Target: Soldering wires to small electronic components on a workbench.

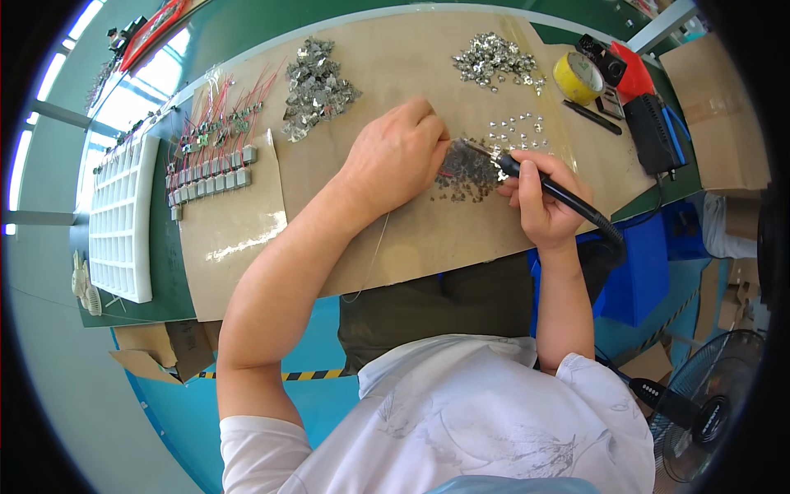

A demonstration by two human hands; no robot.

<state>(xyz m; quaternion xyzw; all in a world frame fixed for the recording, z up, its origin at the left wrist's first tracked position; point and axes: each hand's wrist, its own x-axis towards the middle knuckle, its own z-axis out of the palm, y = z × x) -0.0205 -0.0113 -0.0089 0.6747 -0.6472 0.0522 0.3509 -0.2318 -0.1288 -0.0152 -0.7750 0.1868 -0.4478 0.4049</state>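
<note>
Soldering iron (550,184) — metal parts (466,171)

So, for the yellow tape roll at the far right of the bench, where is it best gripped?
The yellow tape roll seems to lie flat, open core up. Probably best to come from above and pinch its ring wall, one finger in the core and the thumb outside, on the near-left side, since a black tool crowds its far right.

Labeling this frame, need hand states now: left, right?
Left hand: fingers curled, pinching something small at the pile of small metal parts; what exactly cannot be told.
Right hand: closed around the black soldering iron.
</note>
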